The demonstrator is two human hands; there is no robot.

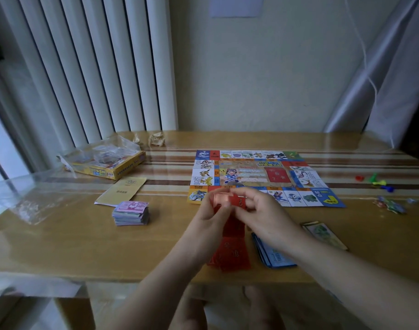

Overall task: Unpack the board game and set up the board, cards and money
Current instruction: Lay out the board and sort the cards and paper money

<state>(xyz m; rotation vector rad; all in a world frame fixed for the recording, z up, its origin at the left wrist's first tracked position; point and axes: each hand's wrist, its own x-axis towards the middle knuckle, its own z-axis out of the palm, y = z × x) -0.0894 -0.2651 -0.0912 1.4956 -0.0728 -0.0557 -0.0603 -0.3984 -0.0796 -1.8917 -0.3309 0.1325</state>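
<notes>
The game board [256,172] lies unfolded on the wooden table [60,246]. Above its near edge my left hand [209,216] and my right hand [263,213] both pinch a strip of joined red cards [235,200]; more of the strip hangs down to a red pile [229,256] on the table. A stack of blue cards [272,256] lies right of the red pile, and a few green-backed cards [325,234] lie further right. The stack of paper money [131,213] stands to the left. The yellow game box [108,165] sits open at back left.
A yellow rule leaflet [122,190] lies between box and money. Clear plastic wrap [27,191] covers the table's left end. Coloured pawns [380,182] and small figure tokens [392,203] lie right of the board. Crumpled paper [157,138] sits by the wall.
</notes>
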